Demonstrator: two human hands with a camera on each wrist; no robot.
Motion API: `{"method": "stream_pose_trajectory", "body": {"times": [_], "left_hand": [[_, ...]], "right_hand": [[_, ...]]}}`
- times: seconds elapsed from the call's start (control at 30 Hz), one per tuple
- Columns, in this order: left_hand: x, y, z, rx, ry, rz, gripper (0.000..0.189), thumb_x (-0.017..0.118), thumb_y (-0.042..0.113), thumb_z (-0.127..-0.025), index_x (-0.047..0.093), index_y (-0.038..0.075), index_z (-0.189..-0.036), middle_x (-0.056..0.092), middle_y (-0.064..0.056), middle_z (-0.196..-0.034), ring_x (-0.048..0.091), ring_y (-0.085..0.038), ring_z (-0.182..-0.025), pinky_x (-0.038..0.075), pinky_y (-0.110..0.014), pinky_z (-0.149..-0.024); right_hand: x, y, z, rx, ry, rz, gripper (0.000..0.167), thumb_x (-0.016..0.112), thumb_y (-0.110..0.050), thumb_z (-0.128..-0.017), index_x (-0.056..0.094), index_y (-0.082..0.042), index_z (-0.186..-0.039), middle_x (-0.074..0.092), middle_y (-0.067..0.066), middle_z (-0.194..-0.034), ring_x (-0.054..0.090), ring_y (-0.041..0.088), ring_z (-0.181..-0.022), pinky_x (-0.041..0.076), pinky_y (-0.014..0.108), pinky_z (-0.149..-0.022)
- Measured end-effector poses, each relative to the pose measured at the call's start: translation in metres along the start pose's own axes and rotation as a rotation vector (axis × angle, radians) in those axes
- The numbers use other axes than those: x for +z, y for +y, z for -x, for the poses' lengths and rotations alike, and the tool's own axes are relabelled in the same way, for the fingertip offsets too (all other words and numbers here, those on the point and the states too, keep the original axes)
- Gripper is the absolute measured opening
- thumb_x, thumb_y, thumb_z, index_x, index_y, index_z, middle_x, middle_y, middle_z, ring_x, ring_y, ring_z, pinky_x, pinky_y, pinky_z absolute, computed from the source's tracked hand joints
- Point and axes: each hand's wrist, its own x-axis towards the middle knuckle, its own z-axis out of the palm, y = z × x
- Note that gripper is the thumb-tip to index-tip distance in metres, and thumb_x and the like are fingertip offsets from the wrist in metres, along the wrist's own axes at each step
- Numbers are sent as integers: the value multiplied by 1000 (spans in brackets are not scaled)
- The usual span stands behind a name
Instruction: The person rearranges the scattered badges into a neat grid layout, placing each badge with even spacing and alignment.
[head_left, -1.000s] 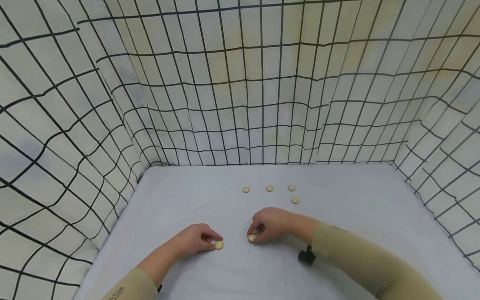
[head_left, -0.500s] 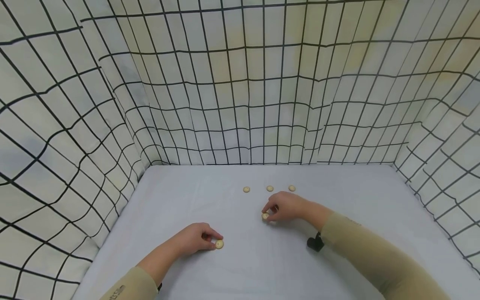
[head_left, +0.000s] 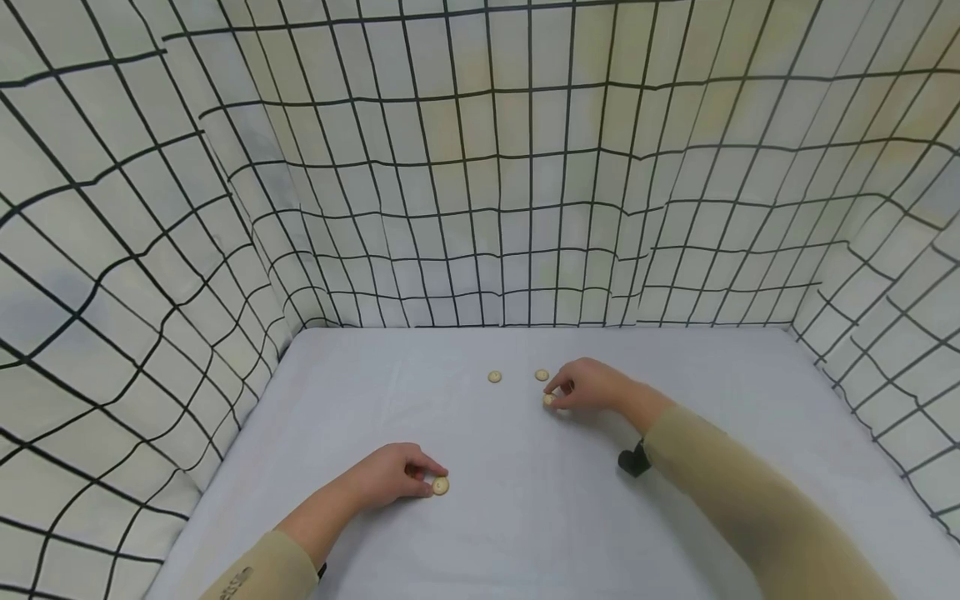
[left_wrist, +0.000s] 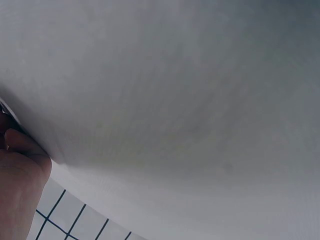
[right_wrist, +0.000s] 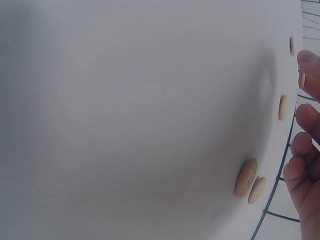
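My left hand (head_left: 390, 479) rests low on the white cloth and pinches a round, pale wooden button (head_left: 440, 485) between thumb and index finger. Farther back, my right hand (head_left: 588, 385) pinches another wooden button (head_left: 550, 400) at its fingertips. Held just off the cloth, that button (right_wrist: 302, 80) shows partly behind a fingertip in the right wrist view. Close by lies a button (head_left: 542, 375), with a further button (head_left: 495, 377) to its left. Hidden behind my right hand in the head view, two buttons lie side by side in the right wrist view, a nearer button (right_wrist: 246, 178) and a farther button (right_wrist: 257, 190).
White cloth (head_left: 480, 542) covers the flat surface. White walls (head_left: 480, 183) with a black grid enclose it at the back and both sides. A small black device (head_left: 634, 460) hangs under my right wrist. The left wrist view shows mostly cloth (left_wrist: 165, 100).
My right hand has moved away from my left hand, back and to the right, carrying its button toward the far row. My left hand keeps its place with its button.
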Motion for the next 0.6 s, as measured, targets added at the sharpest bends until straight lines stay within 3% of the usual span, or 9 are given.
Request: {"method": "stream_pose_trajectory", "body": {"times": [0.6], "left_hand": [[0,2,0,-8,2,-11,21,80,16,-84,78,23,-104,56,3,-82,51,-16,-79,42,-28,-68]], "right_hand": [[1,3,-10,102,-8,-27,25,78,-33,-85,77,-26,-108,62,-3,-83,54,15,-78,45,31,-67]]}}
